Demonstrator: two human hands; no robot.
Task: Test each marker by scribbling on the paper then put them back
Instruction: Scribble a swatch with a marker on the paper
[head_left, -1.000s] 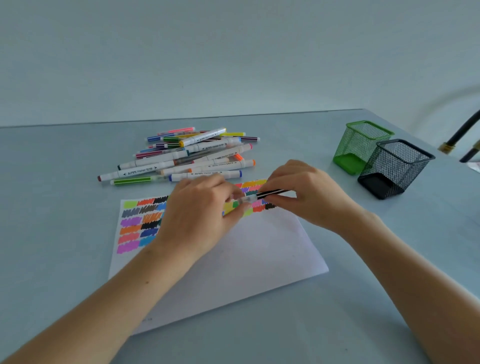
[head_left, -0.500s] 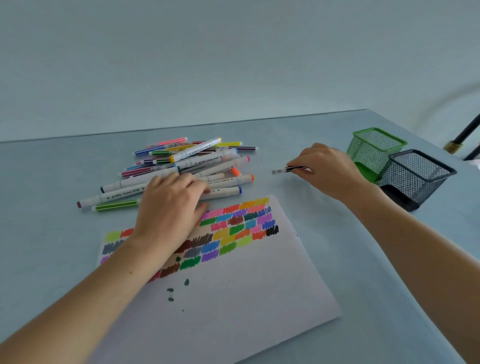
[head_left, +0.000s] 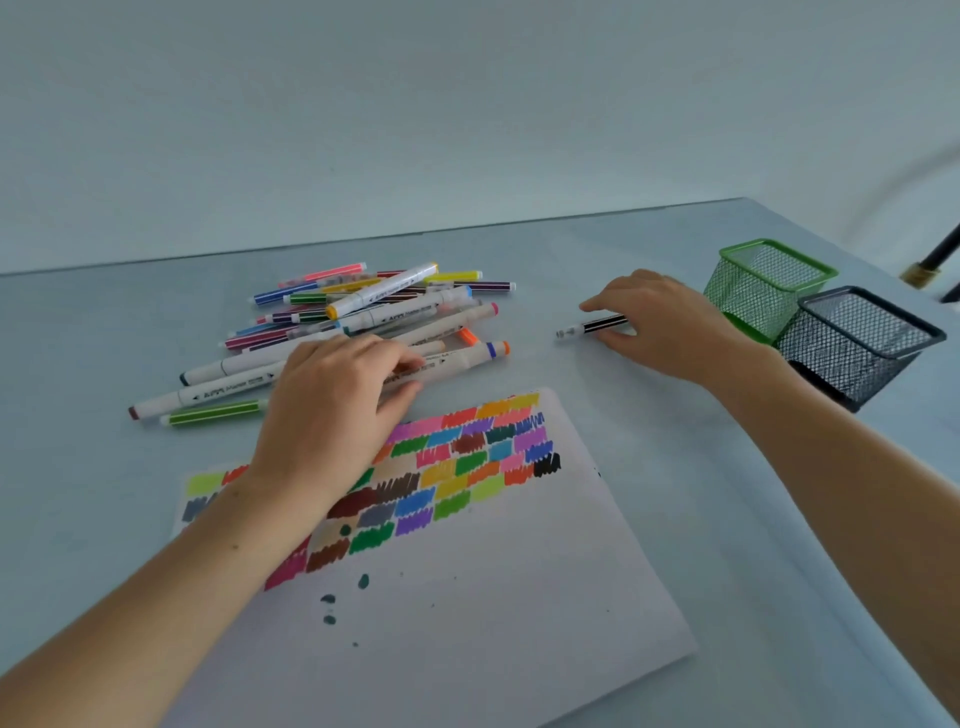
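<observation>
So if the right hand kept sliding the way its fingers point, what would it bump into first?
Probably the pile of markers. The right hand, holding a black striped marker, points left across bare table; depth is uncertain.

- Several thick white plastic markers (head_left: 400, 317) in the pile carry small dark print with an arrowhead along the barrel; the letters are too blurred to read with confidence.

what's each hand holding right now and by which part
The right hand pinches the black striped marker by its rear end. The left hand grips a white marker in the pile, mid-barrel.
</observation>
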